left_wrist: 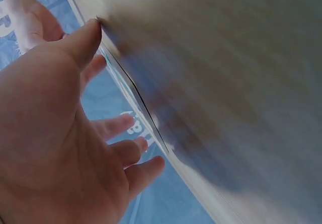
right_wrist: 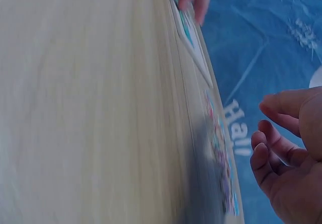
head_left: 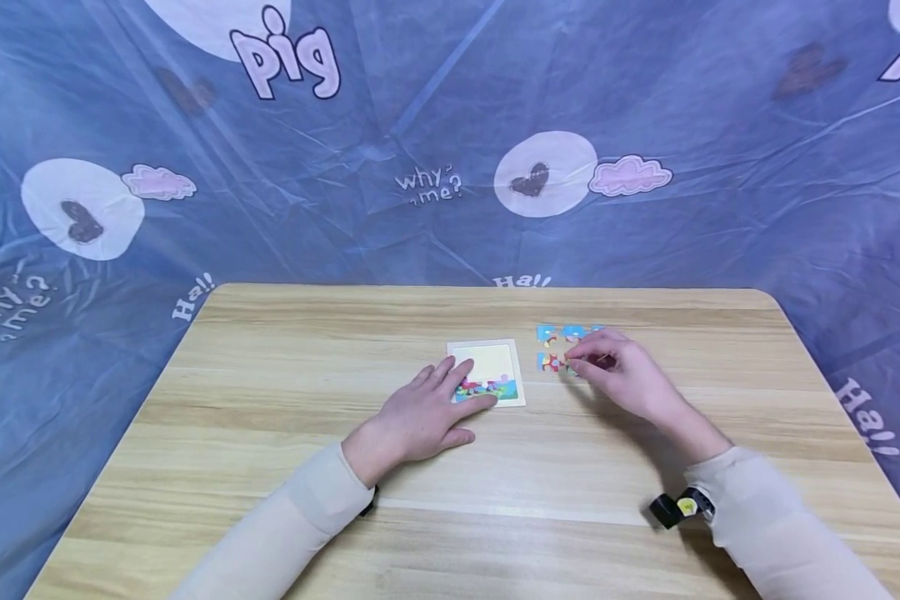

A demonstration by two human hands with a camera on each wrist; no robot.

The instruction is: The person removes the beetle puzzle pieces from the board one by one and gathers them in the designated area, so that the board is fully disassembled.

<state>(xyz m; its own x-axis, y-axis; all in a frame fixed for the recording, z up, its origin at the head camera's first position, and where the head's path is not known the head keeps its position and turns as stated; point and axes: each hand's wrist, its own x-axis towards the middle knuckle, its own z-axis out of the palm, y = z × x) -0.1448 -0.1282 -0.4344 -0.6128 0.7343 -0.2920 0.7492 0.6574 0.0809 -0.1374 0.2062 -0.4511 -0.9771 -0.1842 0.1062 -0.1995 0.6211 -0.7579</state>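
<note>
My left hand (head_left: 423,412) lies over the left side of a small white-framed puzzle board (head_left: 521,383), fingers spread. Colourful pieces fill the lower part of the board; its upper part shows a bare cream base. In the left wrist view, the fingers of my left hand (left_wrist: 65,128) are extended along the board's edge. To the right, my right hand (head_left: 626,375) hovers over loose jigsaw pieces (head_left: 547,333), partly hiding them. In the right wrist view, the thumb and bent fingers of my right hand (right_wrist: 292,158) stand slightly apart, with no piece visible between them.
The board and pieces lie on a light wooden table (head_left: 270,350), towards its far edge. A blue printed cloth (head_left: 360,208) hangs behind and beside the table. A black wrist device (head_left: 667,510) sits at the right sleeve.
</note>
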